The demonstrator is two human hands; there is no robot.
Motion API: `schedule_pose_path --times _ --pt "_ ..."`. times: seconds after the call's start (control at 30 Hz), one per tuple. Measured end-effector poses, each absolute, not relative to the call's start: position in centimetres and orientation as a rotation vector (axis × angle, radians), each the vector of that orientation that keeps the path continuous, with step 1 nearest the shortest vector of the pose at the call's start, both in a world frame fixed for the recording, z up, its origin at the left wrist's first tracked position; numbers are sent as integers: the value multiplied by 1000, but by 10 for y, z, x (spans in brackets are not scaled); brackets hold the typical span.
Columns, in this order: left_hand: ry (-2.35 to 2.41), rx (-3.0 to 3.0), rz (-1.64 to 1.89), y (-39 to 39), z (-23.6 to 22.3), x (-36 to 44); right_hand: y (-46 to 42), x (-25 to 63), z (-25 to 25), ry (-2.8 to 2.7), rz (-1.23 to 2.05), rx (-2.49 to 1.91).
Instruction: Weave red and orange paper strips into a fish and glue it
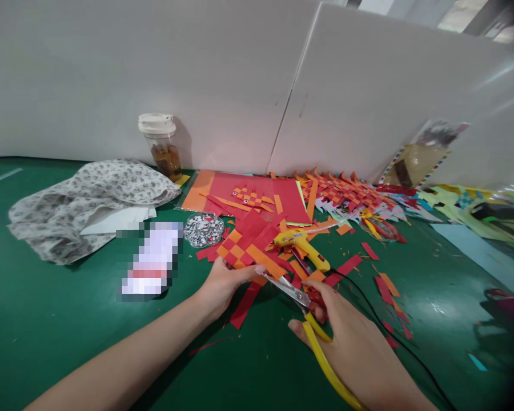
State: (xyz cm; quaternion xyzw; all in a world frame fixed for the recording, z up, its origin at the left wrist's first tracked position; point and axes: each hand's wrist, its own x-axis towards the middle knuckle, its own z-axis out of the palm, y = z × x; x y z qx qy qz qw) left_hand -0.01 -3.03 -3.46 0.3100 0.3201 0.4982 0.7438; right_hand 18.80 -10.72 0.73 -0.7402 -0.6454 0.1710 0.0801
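My left hand [224,285] pinches a woven checkered piece of red and orange paper strips [236,249], with the thumb lying along its near edge. Long unwoven strips stick out from the piece. My right hand [342,328] holds a pair of scissors [298,297] with yellow handles, its blades pointing left towards the paper by my left thumb. Whether the blade tips touch the paper I cannot tell. A yellow hot glue gun [304,248] lies just beyond the scissors, among loose paper strips.
A clear box of googly eyes [203,229] and a pixelated rectangle [152,260] lie left. Behind are a finished paper fish [252,197], a heap of woven fish [346,191], a lidded cup [163,145] and patterned cloth [89,200]. The glue gun's black cord [381,325] runs right.
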Motion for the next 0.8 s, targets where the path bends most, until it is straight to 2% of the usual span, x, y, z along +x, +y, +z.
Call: schedule_pose_path --times 0.8 --pt "667 690 1099 -30 -35 0 -106 187 9 -1909 530 -2199"
